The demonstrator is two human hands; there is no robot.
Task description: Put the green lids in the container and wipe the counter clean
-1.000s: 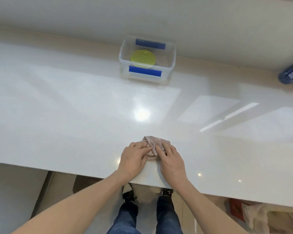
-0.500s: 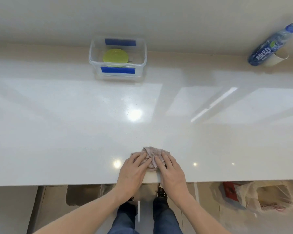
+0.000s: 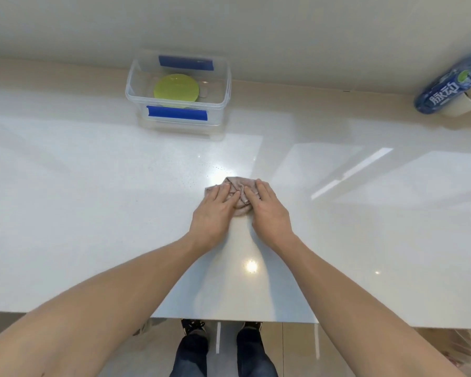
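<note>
Left hand (image 3: pixel 214 210) and right hand (image 3: pixel 268 209) flat, fingers extended, pressing soft crumpled cloth (image 3: pixel 238 190) onto slick counter (image 3: pixel 93 200); light, pliable, best pinned from above.

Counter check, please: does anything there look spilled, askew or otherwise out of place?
Only small dark specks on the counter, just beyond the cloth under both hands (left, right). The lid lies in the container; the bottle looks tilted only by lens distortion.

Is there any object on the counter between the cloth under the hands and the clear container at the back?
Nothing visible. The counter between the cloth and the container is bare; the blue bottle stands far off to the right.
</note>
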